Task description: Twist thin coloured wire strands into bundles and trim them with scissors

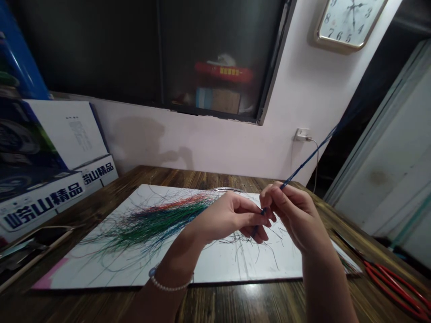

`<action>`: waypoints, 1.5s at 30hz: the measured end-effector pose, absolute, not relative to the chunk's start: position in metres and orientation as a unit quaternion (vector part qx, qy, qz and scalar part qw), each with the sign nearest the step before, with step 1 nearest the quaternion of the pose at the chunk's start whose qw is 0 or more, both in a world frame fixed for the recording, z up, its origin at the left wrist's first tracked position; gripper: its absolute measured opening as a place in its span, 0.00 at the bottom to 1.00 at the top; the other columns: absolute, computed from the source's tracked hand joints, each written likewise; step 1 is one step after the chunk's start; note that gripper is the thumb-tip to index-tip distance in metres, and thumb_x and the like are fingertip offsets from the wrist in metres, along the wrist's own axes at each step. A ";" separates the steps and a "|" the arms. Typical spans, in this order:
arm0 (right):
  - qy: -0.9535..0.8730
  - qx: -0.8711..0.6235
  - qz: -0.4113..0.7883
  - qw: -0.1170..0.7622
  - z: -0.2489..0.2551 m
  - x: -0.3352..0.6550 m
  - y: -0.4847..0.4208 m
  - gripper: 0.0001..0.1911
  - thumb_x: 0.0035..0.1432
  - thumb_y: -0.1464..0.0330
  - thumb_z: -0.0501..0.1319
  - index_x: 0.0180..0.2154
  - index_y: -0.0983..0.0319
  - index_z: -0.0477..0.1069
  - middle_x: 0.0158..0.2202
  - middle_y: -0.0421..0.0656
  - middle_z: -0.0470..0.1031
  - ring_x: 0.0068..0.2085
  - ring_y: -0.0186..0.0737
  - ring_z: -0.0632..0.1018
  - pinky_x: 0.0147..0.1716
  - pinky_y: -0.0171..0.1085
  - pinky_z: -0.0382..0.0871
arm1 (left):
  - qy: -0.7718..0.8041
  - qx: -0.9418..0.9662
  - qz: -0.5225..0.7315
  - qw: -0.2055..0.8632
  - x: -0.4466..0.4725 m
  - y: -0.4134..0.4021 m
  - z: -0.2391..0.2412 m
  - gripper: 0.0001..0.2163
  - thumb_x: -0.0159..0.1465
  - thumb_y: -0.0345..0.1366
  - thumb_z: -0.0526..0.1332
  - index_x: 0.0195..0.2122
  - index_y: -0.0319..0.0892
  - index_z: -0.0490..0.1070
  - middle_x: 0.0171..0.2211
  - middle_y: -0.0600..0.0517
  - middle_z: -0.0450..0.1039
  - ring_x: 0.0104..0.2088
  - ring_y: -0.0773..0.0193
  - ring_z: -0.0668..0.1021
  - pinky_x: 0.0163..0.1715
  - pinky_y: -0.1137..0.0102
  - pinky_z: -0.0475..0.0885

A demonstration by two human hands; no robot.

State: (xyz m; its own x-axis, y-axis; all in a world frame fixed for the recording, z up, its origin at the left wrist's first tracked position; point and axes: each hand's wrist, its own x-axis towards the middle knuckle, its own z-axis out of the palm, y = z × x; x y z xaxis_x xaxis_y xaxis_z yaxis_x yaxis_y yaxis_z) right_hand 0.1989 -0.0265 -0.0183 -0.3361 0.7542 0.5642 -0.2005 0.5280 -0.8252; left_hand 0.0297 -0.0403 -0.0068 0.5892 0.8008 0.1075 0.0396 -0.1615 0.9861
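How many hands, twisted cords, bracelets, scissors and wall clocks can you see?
Hands: 2 (left hand, right hand)
Twisted blue cords: 1
Pearl bracelets: 1
Red-handled scissors: 1
Wall clocks: 1
Total: 6

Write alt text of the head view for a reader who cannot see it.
The left hand and right hand pinch a twisted blue cord above a white board spread with loose green, red and blue fibres, on a wooden table. A pearl bracelet circles the left wrist.
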 end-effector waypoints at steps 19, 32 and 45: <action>-0.658 -0.214 0.487 0.532 -0.018 0.196 -0.028 0.15 0.63 0.58 0.55 0.33 0.61 0.71 0.27 0.38 0.66 0.22 0.30 0.69 0.18 0.32 0.63 | 0.292 0.680 0.392 0.547 0.037 -0.040 -0.007 0.09 0.59 0.39 0.63 0.28 0.40 0.79 0.25 0.51 0.74 0.26 0.69 0.71 0.27 0.74 0.64; -0.667 -0.232 0.451 0.545 -0.013 0.193 -0.037 0.06 0.54 0.69 0.66 0.36 0.61 0.72 0.27 0.37 0.73 0.28 0.28 0.73 0.26 0.27 0.68 | 0.303 0.552 0.620 0.467 0.043 -0.046 -0.003 0.06 0.55 0.39 0.66 0.28 0.44 0.81 0.17 0.56 0.62 0.20 0.71 0.58 0.20 0.73 0.55; -0.692 -0.294 0.318 0.578 -0.012 0.189 -0.044 0.05 0.50 0.71 0.68 0.32 0.61 0.76 0.30 0.40 0.79 0.32 0.34 0.78 0.33 0.32 0.75 | 0.283 0.547 0.674 0.408 0.040 -0.044 -0.006 0.05 0.58 0.37 0.66 0.29 0.43 0.80 0.22 0.55 0.74 0.23 0.75 0.71 0.23 0.80 0.65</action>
